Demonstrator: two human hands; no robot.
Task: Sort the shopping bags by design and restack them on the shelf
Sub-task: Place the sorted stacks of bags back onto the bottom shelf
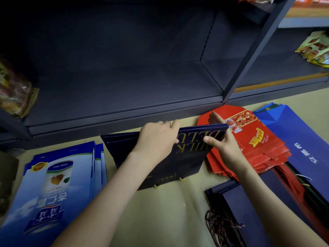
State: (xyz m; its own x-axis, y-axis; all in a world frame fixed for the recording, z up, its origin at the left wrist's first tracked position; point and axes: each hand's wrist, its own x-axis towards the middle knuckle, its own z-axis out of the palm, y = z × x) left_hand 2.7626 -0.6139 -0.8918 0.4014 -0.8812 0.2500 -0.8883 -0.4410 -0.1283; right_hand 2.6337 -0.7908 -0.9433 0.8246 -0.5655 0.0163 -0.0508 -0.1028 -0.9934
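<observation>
Stack of flat navy gold-lettered paper shopping bags, on floor, long edge parallel to dark metal shelf just beyond; left hand and right hand pinched its raised far edge

place: a shop | signs: dark metal shelves, snack packs on them, piles of shopping bags on floor

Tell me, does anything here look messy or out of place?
Yes. On the right, red bags, a blue bag and dark navy bags overlap askew in one mixed heap, with loose cord handles tangled beside them. The light-blue stack on the left lies neater.
</observation>
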